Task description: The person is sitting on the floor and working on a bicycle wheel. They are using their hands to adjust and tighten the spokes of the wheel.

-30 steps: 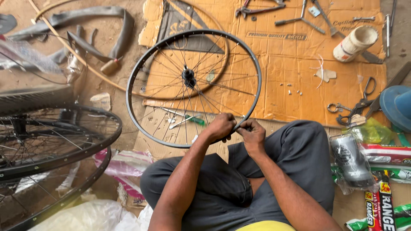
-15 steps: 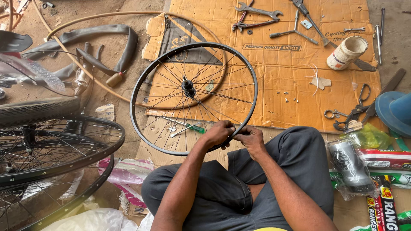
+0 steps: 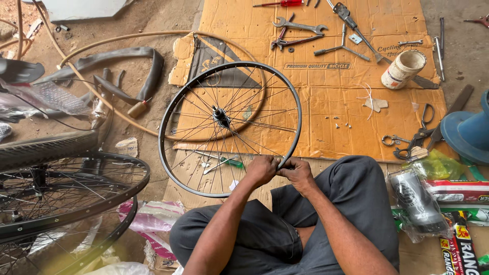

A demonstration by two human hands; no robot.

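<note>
A black spoked bicycle wheel rim (image 3: 175, 107) stands tilted on flattened cardboard (image 3: 326, 127) in front of my crossed legs. Its hub (image 3: 220, 115) sits at the centre of many thin spokes. My left hand (image 3: 261, 169) grips the near edge of the rim. My right hand (image 3: 296, 173) pinches the rim right beside it, fingers closed on the edge. Both hands touch each other at the rim's lower right.
Wrenches (image 3: 298, 25), a screwdriver (image 3: 277, 3), a round tin (image 3: 403, 69) and scissors (image 3: 415, 137) lie on the cardboard. Two more wheels (image 3: 66, 198) stand at the left. A black inner tube (image 3: 130, 71), a blue object (image 3: 466, 132) and packaged goods (image 3: 417, 201) surround me.
The view has shifted, so the wheel sits lower and more central. Both hands stay on the same stretch of rim, working at it with small finger movements.
</note>
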